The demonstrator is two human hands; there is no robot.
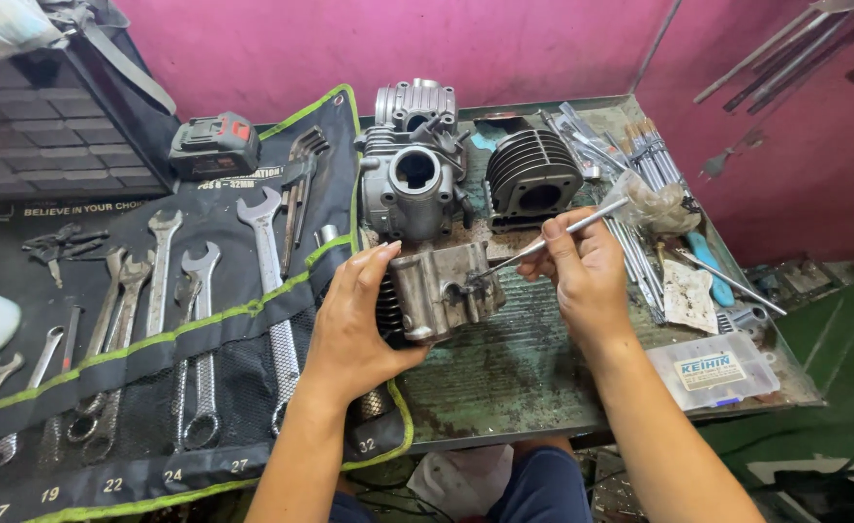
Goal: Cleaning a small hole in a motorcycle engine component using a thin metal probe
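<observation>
Here, in the head view, the left hand (350, 324) wraps its fingers around the left side of a grey metal cylinder head (442, 291), thumb below and fingers laid over its top edge, closed firmly on it. The part sits tilted on the worn green metal table (504, 378), just in front of the person and right beside the edge of the black tool roll (156, 358). The right hand (582, 276) pinches a thin metal rod (553, 237) between thumb and fingertips, gripping it near the middle. The rod's long axis runs on a slant: its lower end points down-left into the cylinder head's right face, and its upper end rises up-right toward a crumpled clear plastic bag (655, 203). Beyond the hands stand a second cylinder head (412, 179) and a dark finned cylinder (533, 174). Open-end wrenches (199, 291) lie in the roll's pockets, and a clear plastic box (713, 368) rests near the table's right edge.
</observation>
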